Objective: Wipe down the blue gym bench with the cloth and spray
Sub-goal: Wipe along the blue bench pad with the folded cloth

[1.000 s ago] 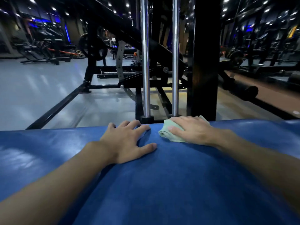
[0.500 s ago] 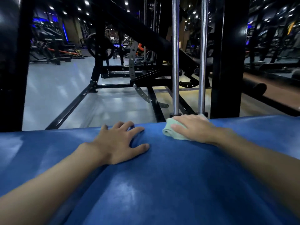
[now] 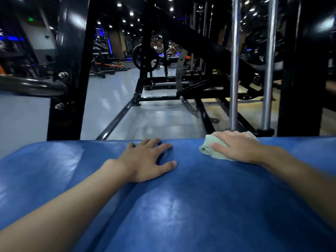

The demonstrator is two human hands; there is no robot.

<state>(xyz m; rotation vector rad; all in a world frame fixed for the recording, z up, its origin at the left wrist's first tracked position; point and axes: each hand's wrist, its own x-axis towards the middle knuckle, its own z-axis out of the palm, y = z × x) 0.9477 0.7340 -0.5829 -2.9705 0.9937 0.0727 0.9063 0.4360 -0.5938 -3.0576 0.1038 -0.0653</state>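
Nearest, the blue desk [image 3: 181, 215] filled the lower half of the view, its padded top shiny with light patches. Both bare forearms reached across it from the bottom corners. Left hand [image 3: 145, 160] lay flat on the desk, released, fingers spread, palm down, holding nothing. Right hand [image 3: 236, 148] sat at the desk's far edge, well apart from the left, grasping the pale green cloth [image 3: 209, 150]: fingers curved over the wad, thumb along its near side, cloth pressed against the desk top. Fingertips were hidden past the edge. Just behind the right hand we noted two chrome rods [image 3: 234, 70] rising upright, with a black post to their right. A wide black upright [image 3: 71, 70] stood behind the desk on the left. Beyond lay grey floor [image 3: 109, 99], a black machine frame [image 3: 163, 97] and a weight plate [image 3: 145, 58]. Background machines were too dark to tell.
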